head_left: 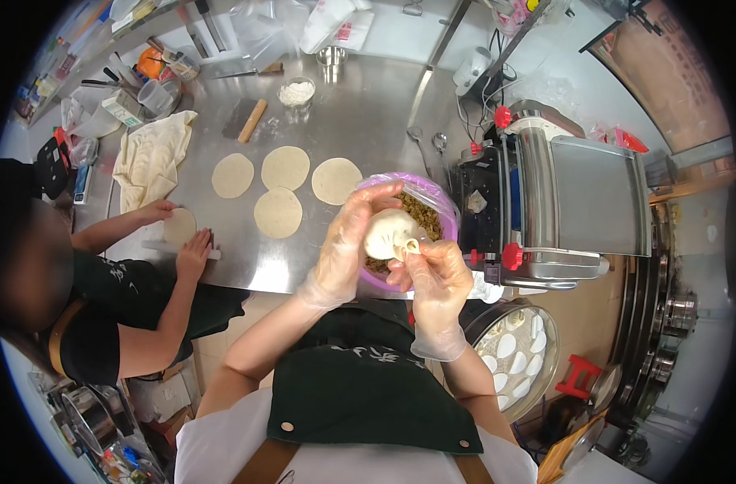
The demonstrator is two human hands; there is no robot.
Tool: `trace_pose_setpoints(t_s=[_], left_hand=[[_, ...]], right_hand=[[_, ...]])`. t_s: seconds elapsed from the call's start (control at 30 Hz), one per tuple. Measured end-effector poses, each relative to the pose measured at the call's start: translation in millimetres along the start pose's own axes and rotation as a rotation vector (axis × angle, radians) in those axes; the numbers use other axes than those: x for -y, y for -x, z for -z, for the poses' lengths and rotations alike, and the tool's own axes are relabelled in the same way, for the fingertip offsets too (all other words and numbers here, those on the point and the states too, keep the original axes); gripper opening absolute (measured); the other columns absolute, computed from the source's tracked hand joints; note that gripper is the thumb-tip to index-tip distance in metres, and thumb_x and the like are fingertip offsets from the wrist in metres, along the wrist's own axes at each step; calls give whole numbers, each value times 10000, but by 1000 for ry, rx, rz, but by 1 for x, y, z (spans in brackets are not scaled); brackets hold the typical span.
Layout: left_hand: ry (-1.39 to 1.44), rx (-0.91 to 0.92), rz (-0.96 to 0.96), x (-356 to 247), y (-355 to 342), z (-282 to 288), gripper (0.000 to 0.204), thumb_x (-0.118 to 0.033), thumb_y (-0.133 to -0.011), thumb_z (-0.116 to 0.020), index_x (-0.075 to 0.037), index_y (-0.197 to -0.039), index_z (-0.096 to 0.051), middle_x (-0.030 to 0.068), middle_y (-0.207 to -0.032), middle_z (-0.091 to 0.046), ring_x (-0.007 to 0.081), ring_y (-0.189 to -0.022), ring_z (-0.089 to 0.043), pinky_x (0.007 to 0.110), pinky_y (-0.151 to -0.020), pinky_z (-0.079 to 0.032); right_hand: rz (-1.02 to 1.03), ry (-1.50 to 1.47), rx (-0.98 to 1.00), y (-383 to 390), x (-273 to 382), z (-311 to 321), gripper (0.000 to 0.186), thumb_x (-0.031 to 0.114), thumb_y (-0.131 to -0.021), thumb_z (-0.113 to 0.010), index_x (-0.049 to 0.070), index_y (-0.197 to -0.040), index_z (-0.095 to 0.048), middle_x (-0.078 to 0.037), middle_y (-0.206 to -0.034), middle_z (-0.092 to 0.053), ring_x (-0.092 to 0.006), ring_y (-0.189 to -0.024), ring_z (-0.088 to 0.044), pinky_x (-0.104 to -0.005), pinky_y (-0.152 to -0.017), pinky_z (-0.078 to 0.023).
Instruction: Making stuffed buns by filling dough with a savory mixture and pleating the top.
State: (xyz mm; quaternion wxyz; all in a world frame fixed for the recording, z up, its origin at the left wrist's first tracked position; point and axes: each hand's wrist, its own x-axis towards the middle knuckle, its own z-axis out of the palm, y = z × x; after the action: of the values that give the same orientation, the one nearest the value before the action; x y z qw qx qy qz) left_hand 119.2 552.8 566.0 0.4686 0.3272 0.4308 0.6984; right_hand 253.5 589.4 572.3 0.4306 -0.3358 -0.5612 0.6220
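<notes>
Left hand (pixel 345 242): gloved in clear plastic, its grip cupped and closed around the round white filled dough bun (pixel 391 234), held in the air above the near edge of the steel desk (pixel 360 113).
Right hand (pixel 437 278): gloved too, its fingertips (pixel 412 248) pinched together on the bun's pleated top.
Bun risk: a thin pinch could tear the dough and let filling out; a loose cup could drop it off the desk edge, I judge.
Filling bowl: purple plastic bowl of brown minced filling (pixel 424 214), just behind the bun; a knock from the wrists might tip it.
Round steel tray of white dough pieces (pixel 517 351): low at the right, near the right elbow, liable to a bump.
Grey dough-rolling machine with red knobs (pixel 558 202): right of the bowl, close enough to catch a sleeve.
Flat dough rounds (pixel 285 168): four lying on the desk; they may dry out.
Co-worker's hands (pixel 182 234): pressing a fifth round at the left.
Small white carton (pixel 124 106): far left, boxy, with green print.
White plastic bags with red print (pixel 336 24): far edge.
</notes>
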Motion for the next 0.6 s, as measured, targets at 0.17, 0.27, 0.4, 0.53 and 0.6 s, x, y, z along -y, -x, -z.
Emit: trace_pose_setpoints(t_s=[0.17,0.27,0.4,0.53,0.6], left_hand=[[377,-94,120,33,3,-4,534,-532,-1002,-342,-53,-1107,-554,118,-1111,-604,211,-1027,-606,376,-908,-498],[313,-63,178,28,0,-5,524,-521,-1006,-340,-53,-1086,-561,116,-1092,-611,203,-1008,-612,375,-899,-503],[393,13,342,31,-10,2,556,-533,-998,-360,-32,-1044,-594,106,-997,-639,190,-920,-639,344,-847,-525],[454,115,577,13,-21,2,624,-583,-970,-390,-5,-1002,-622,91,-910,-651,162,-852,-649,309,-797,-538],[278,254,820,2,-28,-3,698,-652,-925,-422,10,-985,-633,80,-885,-654,144,-830,-650,284,-769,-539]], right_hand=[[251,365,32,-10,1,9,149,-31,-809,-716,-6,-947,-667,-82,-859,-641,-144,-715,-620,-249,-630,-502],[392,469,27,-15,3,15,233,-30,-734,-774,12,-947,-688,-98,-906,-629,-206,-749,-638,-287,-665,-520],[556,578,114,-15,6,28,244,-31,-726,-772,20,-950,-690,-102,-915,-620,-221,-739,-640,-299,-604,-521],[769,832,358,-17,25,44,317,-10,-702,-770,52,-999,-674,-88,-929,-605,-233,-710,-632,-315,-542,-513],[896,927,426,-22,28,58,345,8,-689,-760,61,-1013,-654,-67,-941,-594,-217,-696,-620,-315,-524,-501]])
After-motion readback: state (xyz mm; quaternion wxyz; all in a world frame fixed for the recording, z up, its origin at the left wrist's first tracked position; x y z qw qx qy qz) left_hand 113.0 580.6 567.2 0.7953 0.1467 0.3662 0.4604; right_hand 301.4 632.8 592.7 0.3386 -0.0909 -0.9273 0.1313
